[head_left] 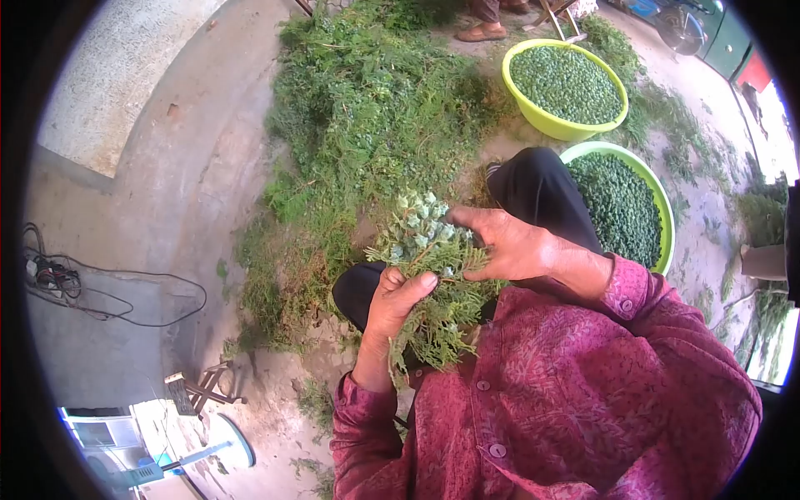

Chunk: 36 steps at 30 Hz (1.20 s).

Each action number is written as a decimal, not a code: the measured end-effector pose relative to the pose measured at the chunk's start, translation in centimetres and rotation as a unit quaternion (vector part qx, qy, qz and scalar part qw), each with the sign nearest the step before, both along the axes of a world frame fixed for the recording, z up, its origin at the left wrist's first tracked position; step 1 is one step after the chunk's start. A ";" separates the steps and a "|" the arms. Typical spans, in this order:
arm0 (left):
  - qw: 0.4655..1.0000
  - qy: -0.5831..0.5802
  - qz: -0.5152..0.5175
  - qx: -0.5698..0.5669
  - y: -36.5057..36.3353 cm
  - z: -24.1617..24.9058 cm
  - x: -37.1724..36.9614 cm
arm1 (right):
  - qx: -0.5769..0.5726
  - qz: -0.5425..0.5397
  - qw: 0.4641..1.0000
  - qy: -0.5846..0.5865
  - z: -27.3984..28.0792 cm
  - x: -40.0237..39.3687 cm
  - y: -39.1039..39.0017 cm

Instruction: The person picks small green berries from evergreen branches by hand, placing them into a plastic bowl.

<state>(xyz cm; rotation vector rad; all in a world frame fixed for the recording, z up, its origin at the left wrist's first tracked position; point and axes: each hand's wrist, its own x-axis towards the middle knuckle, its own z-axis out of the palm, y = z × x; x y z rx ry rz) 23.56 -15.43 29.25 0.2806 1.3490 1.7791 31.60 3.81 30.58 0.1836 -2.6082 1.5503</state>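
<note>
My left hand (398,302) is closed around a bunch of cypress sprigs (437,333), thumb laid across the stems. Pale blue-green cones (421,221) cluster at the top of the bunch, above that thumb. From the right, my right hand (517,243) reaches in with curled fingers pressed to the cone-bearing side of the bunch. Its fingertips are partly hidden among the leaves. Below my left hand, feathery green leaves hang over my lap.
A large heap of cut greenery (367,108) covers the floor ahead. Two tubs of green cones, a yellow tub (546,125) and a light green tub (667,225), stand at the right. Another person's shoe (481,32) shows at the top. Cables (125,304) lie left, near a folding stool (204,390).
</note>
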 end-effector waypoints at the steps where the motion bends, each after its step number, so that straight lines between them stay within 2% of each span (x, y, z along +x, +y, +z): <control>1: 1.000 -0.001 -0.002 -0.001 0.0 0.1 -0.1 | -0.001 -0.002 1.000 -0.001 -0.2 0.0 0.1; 4: 0.999 0.041 -0.029 0.011 0.1 0.4 0.1 | -0.036 0.034 0.999 0.004 -0.3 0.1 0.7; 5: 0.998 0.045 -0.034 0.001 0.3 1.1 0.2 | -0.142 0.049 0.983 -0.102 0.3 0.4 0.9; 6: 0.998 0.049 -0.038 -0.009 0.4 1.3 0.2 | -0.244 0.064 0.945 -0.206 0.7 0.5 1.0; 9: 0.995 0.053 -0.086 0.004 0.2 1.1 -0.1 | -0.220 0.065 0.954 -0.191 0.1 0.4 1.4; 10: 0.995 0.053 -0.087 0.004 0.3 0.9 -0.3 | -0.164 0.045 0.973 -0.156 -0.6 0.2 1.5; 11: 0.994 0.060 -0.092 0.008 0.3 0.6 -0.6 | -0.165 0.044 0.973 -0.157 -0.6 0.3 1.3; 13: 0.993 0.066 -0.095 0.013 0.3 0.5 -0.6 | -0.330 0.018 0.924 -0.193 -0.7 0.5 0.7; 14: 0.993 0.071 -0.098 0.002 0.3 0.8 -0.5 | -0.330 0.018 0.924 -0.193 -0.4 0.6 0.8; 16: 0.992 0.079 -0.100 -0.010 0.0 1.2 -0.7 | -0.189 0.064 0.958 -0.206 0.4 0.6 1.0; 17: 0.991 0.066 -0.117 -0.009 -0.2 1.3 -0.9 | -0.189 0.064 0.958 -0.205 0.3 0.6 1.2; 19: 0.988 0.036 -0.151 -0.006 -0.6 1.3 -0.7 | -0.090 0.129 0.977 -0.143 0.7 0.8 1.2; 21: 0.988 0.034 -0.152 -0.013 -0.7 1.8 0.1 | -0.080 0.127 0.977 -0.152 2.0 1.9 1.4; 23: 0.988 0.044 -0.147 -0.022 -0.8 2.4 0.6 | -0.020 0.150 0.977 -0.150 2.6 2.6 1.7; 24: 0.975 0.086 -0.203 -0.014 -1.8 0.7 -0.5 | 0.068 0.162 0.972 -0.158 3.2 2.7 2.1; 25: 0.975 0.087 -0.203 -0.013 -2.4 0.6 -0.9 | 0.109 0.138 0.977 -0.123 2.9 3.2 2.8; 27: 0.996 0.061 -0.068 0.006 -3.6 0.5 -1.7 | 0.169 0.065 0.979 -0.098 2.1 5.1 5.5; 28: 0.995 0.042 -0.089 -0.014 -4.7 -0.2 -3.6 | 0.091 -0.003 0.980 -0.174 2.4 6.1 7.2; 29: 0.993 0.022 -0.106 -0.036 -5.8 -0.9 -4.9 | -0.023 -0.134 0.943 -0.304 3.1 7.4 8.3; 30: 0.999 0.019 0.029 -0.030 -5.2 -0.5 -3.2 | -0.070 -0.248 0.923 -0.284 3.5 8.6 8.6; 31: 0.999 0.020 0.035 -0.034 -4.5 -0.2 -1.8 | -0.092 -0.308 0.913 -0.253 2.0 9.9 10.4; 32: 0.993 0.099 0.045 0.045 -3.6 0.0 -0.7 | -0.097 -0.363 0.904 -0.203 0.2 11.2 12.0; 33: 0.975 0.177 0.053 0.124 -3.1 0.2 -0.4 | -0.041 -0.403 0.892 -0.200 -1.9 12.4 13.9; 34: 0.995 -0.077 0.031 0.053 -3.5 -1.1 -2.2 | 0.015 -0.442 0.875 -0.195 -4.2 13.8 15.7; 35: 0.995 -0.075 0.030 0.057 -3.0 -1.5 -2.3 | 0.018 -0.444 0.875 -0.192 -7.6 15.8 17.8; 36: 0.989 -0.110 0.013 0.102 -2.2 -1.9 -1.9 | 0.294 -0.402 0.863 -0.091 -11.2 18.0 19.7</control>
